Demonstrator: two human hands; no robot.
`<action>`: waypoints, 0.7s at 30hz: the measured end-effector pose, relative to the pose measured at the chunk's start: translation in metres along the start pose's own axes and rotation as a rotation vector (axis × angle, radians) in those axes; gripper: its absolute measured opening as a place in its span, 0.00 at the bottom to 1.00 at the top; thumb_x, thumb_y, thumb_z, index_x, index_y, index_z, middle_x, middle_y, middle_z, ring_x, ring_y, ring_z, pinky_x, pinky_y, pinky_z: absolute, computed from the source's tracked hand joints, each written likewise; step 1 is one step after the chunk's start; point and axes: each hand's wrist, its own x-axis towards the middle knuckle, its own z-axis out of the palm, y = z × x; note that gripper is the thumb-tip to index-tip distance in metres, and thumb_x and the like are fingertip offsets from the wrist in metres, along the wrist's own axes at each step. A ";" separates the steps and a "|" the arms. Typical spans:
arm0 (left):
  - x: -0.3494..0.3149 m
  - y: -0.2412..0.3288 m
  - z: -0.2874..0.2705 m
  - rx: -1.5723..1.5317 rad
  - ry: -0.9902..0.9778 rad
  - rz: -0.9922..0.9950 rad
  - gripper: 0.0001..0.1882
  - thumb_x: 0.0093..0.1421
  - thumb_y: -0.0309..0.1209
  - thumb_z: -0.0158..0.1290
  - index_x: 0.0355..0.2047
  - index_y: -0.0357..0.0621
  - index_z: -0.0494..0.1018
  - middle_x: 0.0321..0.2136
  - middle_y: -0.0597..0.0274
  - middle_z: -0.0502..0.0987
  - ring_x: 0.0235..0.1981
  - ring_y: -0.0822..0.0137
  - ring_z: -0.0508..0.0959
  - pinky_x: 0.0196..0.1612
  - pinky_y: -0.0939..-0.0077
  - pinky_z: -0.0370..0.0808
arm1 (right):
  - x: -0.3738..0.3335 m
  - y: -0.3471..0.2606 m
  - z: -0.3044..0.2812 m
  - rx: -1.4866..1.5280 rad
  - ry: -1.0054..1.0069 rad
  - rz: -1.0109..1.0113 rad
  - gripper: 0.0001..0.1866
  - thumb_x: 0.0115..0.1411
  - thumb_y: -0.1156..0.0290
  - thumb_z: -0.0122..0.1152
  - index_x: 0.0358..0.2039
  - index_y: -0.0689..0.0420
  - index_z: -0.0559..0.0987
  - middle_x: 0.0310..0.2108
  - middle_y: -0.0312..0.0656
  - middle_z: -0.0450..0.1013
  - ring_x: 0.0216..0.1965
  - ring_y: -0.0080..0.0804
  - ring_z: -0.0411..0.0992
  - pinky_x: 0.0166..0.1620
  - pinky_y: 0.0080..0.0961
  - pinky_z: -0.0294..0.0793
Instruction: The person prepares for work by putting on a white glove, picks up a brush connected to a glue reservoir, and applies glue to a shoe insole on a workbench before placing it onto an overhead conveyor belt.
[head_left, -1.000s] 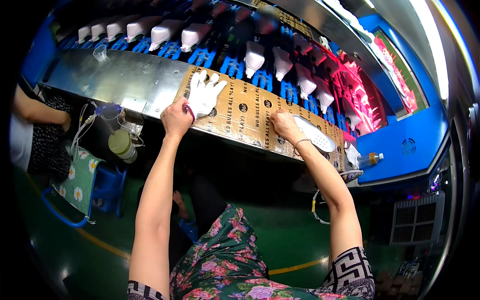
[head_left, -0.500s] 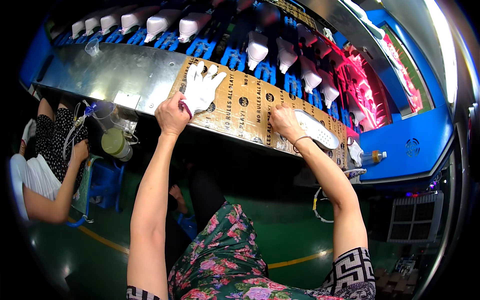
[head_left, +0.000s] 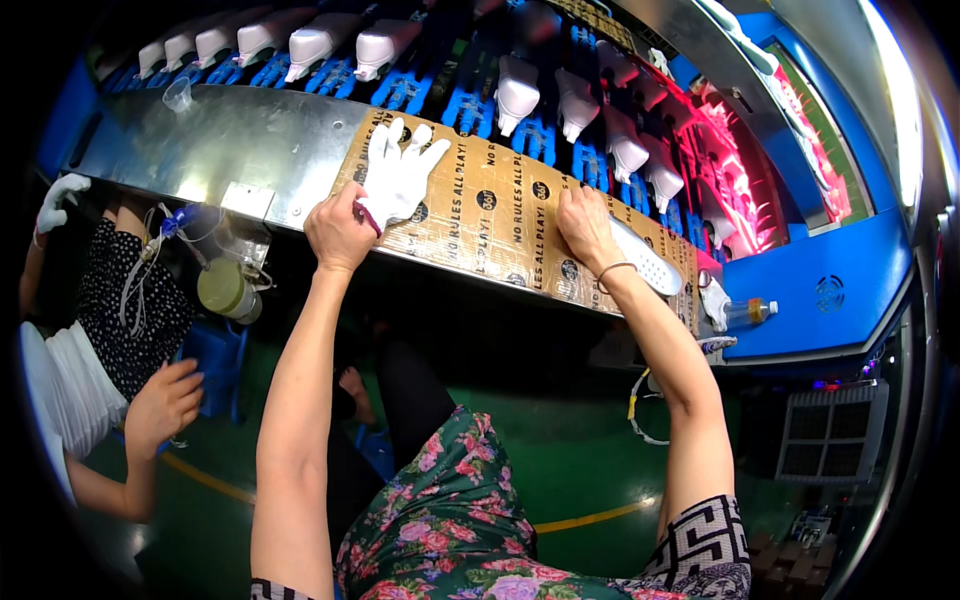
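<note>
A white glove (head_left: 402, 172) with a dark red cuff lies on a strip of printed cardboard (head_left: 480, 215), fingers pointing away from me. At its cuff my left hand (head_left: 340, 228) is closed, the fingers gripping the edge. To the right, my right hand (head_left: 588, 228) rests on the cardboard with curled fingers. Whatever is under those fingertips is hidden. Right beside that hand lies a white perforated sole-shaped piece (head_left: 648, 262), partly covered by the hand and wrist.
Beyond the ledge, pale shoe-shaped forms (head_left: 388, 48) stand on blue holders (head_left: 400, 92). Red light glows inside the blue machine (head_left: 800, 290) at right, near a bottle (head_left: 750, 312). A clear cup (head_left: 178, 95) stands left. A co-worker's gloved hand (head_left: 60, 203) and bare hand (head_left: 165, 405) are at far left.
My right hand has shifted slightly right and away from me, covering more of the white piece. My left hand stays at the glove's cuff. The co-worker's gloved hand has come up.
</note>
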 end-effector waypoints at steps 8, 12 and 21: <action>-0.001 -0.005 0.005 0.045 0.011 0.045 0.09 0.46 0.38 0.58 0.24 0.50 0.70 0.17 0.57 0.73 0.22 0.52 0.75 0.26 0.61 0.68 | 0.015 0.003 -0.016 0.795 -0.058 0.305 0.07 0.54 0.72 0.57 0.29 0.63 0.75 0.22 0.51 0.74 0.24 0.44 0.74 0.31 0.32 0.72; -0.001 -0.006 0.003 0.047 0.016 0.053 0.11 0.46 0.39 0.59 0.23 0.50 0.70 0.17 0.57 0.73 0.22 0.52 0.75 0.25 0.61 0.68 | 0.009 -0.014 -0.018 0.812 -0.120 0.272 0.07 0.53 0.73 0.57 0.29 0.63 0.76 0.22 0.51 0.74 0.24 0.44 0.74 0.32 0.32 0.73; 0.000 -0.004 0.004 0.078 0.034 0.073 0.07 0.45 0.35 0.56 0.23 0.52 0.69 0.16 0.61 0.73 0.21 0.56 0.74 0.25 0.63 0.68 | 0.019 0.028 -0.015 0.620 -0.062 0.209 0.08 0.51 0.73 0.55 0.30 0.61 0.81 0.27 0.52 0.76 0.30 0.47 0.76 0.38 0.35 0.75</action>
